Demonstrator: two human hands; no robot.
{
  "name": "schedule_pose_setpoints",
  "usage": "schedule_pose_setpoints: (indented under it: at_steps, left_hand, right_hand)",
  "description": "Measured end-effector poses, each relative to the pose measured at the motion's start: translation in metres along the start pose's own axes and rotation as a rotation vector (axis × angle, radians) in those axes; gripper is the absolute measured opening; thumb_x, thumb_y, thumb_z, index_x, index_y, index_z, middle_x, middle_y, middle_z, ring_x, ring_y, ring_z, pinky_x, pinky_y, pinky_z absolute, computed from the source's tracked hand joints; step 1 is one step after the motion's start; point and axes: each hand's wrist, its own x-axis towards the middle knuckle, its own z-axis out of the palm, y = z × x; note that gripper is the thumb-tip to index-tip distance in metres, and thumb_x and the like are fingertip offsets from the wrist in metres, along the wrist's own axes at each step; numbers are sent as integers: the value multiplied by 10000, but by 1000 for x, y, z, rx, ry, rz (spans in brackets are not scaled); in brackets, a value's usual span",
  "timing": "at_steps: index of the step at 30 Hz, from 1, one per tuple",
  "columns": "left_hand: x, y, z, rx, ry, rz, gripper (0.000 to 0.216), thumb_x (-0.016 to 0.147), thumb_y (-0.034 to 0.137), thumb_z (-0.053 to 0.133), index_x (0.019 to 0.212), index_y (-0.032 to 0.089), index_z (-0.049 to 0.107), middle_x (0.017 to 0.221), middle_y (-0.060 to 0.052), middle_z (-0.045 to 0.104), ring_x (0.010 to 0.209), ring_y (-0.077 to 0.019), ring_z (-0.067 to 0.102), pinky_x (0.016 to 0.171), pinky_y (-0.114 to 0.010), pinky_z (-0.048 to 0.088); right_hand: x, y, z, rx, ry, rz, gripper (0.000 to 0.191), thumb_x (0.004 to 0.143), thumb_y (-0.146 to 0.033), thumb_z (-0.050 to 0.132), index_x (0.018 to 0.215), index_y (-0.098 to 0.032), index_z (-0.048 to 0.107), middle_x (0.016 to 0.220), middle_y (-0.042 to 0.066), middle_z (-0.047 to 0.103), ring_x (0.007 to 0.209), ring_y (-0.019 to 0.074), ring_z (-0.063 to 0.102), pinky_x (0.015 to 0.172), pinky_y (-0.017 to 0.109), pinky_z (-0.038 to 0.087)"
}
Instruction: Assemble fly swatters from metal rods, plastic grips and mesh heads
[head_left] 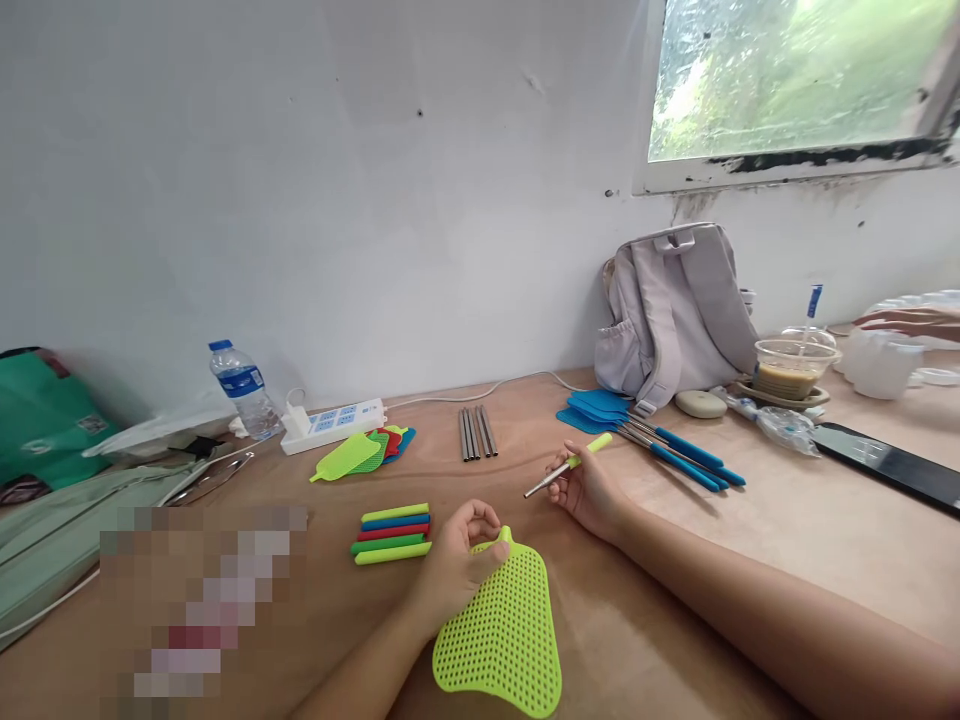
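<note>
Mid-assembly, seemingly: left hand (457, 560) pinching swatter head (501, 630) by its neck; right hand (589, 490) gripping handle (568, 465); next, aligning rod tip with neck socket.

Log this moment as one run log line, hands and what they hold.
left hand: grips neck of green swatter head | right hand: holds green-handled metal rod | nearby: coloured handle grips, spare metal rods

You sit at a plain makeshift assembly room: a bare plywood desk (750, 540) against a scuffed white wall (337, 180), sorted batches of coloured plastic swatter heads (360, 452), steel rods (476, 433), and a white power strip (334, 424).
</note>
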Motion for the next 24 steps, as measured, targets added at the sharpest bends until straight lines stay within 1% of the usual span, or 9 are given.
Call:
schedule_pose_setpoints:
  at_steps: [2, 4, 11, 17, 20, 24]
  left_hand:
    - [-1, -1, 0, 70, -25, 26, 312, 604, 311, 692, 744, 188, 442, 642, 48, 536, 602, -102, 505, 583, -225, 365]
    - [-2, 0, 0, 133, -45, 24, 269, 630, 298, 665, 764, 180, 464, 617, 50, 528, 582, -104, 496, 569, -223, 353]
    - [-9, 3, 0, 246, -99, 15, 227, 669, 286, 621, 812, 168, 491, 569, 69, 475, 528, -88, 445, 517, -206, 317]
    - [-11, 5, 1, 308, -119, 36, 200, 679, 280, 618, 800, 170, 501, 562, 77, 445, 524, -87, 436, 513, -205, 306]
    - [-10, 4, -1, 282, -139, 45, 231, 701, 308, 619, 841, 179, 489, 570, 84, 433, 516, -78, 415, 501, -198, 287]
    - [-9, 1, -3, 225, -183, -8, 354, 728, 373, 622, 975, 201, 435, 628, 69, 520, 534, -78, 429, 507, -196, 288]
  right_hand:
    - [-3, 1, 5, 47, 26, 32, 233, 785, -355, 514, 633, -192, 447, 545, -41, 550, 375, 84, 505, 380, 213, 428]
    - [-6, 3, 11, 36, 19, 54, 228, 783, -329, 533, 626, -176, 470, 536, -31, 556, 354, 86, 501, 355, 211, 413]
    - [-15, 7, 20, -72, -69, 108, 262, 794, -332, 544, 608, -153, 503, 475, -23, 531, 356, 91, 504, 367, 209, 418]
    - [-16, 7, 21, -111, -67, 125, 246, 780, -306, 545, 595, -148, 501, 468, -15, 541, 346, 91, 508, 360, 205, 412]
    - [-18, 7, 23, -127, -48, 126, 242, 775, -306, 526, 586, -160, 485, 427, -27, 516, 339, 97, 504, 345, 202, 403]
    - [-22, 7, 28, -158, -9, 145, 238, 758, -316, 498, 569, -176, 457, 383, -38, 488, 302, 94, 467, 305, 190, 366]
